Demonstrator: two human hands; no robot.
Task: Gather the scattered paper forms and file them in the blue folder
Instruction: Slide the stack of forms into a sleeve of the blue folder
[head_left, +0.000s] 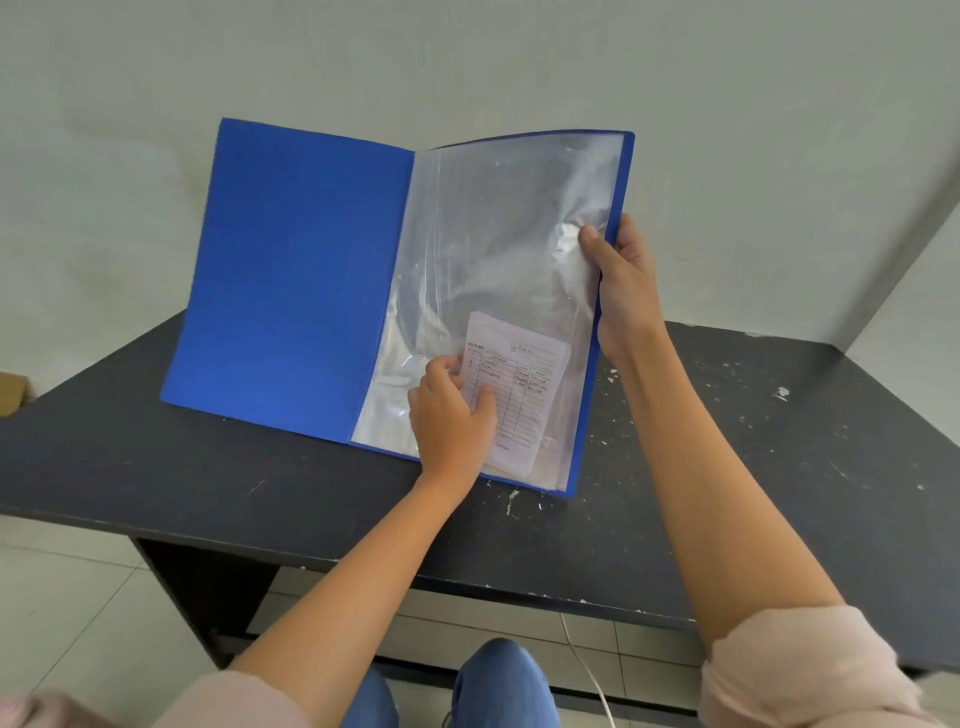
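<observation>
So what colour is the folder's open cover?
Plain solid blue, no pattern; the folder cover shows best in the head view, the only one.

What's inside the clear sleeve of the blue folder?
A small stack of paper forms sits low in the clear sleeve; the left hand covers their lower left corner. The sheets beneath the top one are hidden.

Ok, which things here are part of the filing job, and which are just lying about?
Part of the job:
blue folder, open and propped on the table
clear sleeve
paper forms in the sleeve
left hand on the forms
right hand gripping the folder's edge

Just lying about:
dark table
white cable
brown box
</observation>
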